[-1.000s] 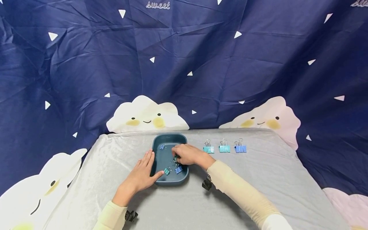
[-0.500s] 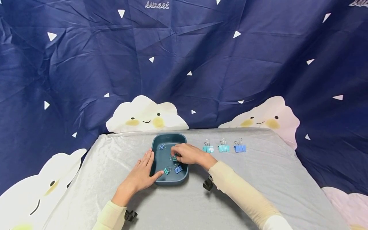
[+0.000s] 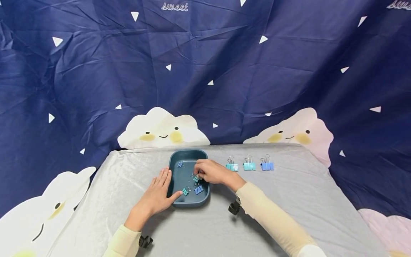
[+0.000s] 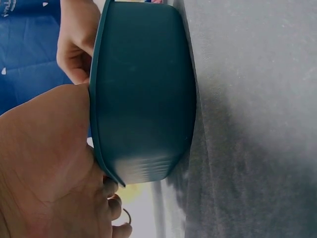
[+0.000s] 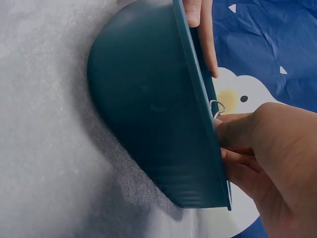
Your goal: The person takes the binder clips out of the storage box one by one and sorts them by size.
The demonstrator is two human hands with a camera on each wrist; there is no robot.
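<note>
Right hand, perhaps slightly higher

Navy backdrop cloth, white triangles, smiling clouds; grey velvety table cover

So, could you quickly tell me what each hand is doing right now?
Left hand: open, resting against the tray.
Right hand: pinching a binder clip in the tray.

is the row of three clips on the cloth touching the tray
No, the three clips stand apart from the tray, with bare grey cloth between.
</note>
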